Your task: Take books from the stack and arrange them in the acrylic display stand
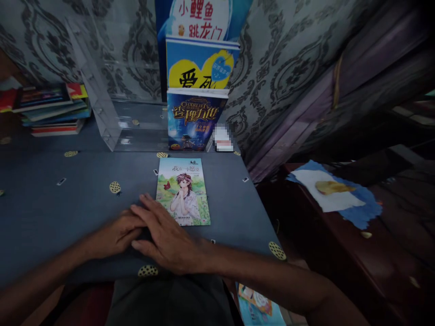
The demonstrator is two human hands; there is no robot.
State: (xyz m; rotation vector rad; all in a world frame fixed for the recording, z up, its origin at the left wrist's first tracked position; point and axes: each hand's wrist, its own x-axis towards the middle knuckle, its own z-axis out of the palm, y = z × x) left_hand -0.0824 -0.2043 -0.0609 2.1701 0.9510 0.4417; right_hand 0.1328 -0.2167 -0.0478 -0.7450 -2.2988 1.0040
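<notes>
My right hand (168, 240) is open, its fingers stretched toward the left and holding nothing. Its fingertips overlap the fingers of my left hand (117, 233), which rests low over the table with its thumb and fingers apart and nothing in them. Partly behind my right hand lies a thin paperback book (183, 192) with a drawn figure and a red butterfly on its cover. The hand hides the book's lower left corner; whether they touch, I cannot tell.
A clear acrylic rack (139, 144) stands at the back, with a blue book (193, 124) and more books upright at its right. A stack of books (54, 113) lies back left. Right of the table (84, 199), paper and blue cloth (365, 208) lie on a dark red surface.
</notes>
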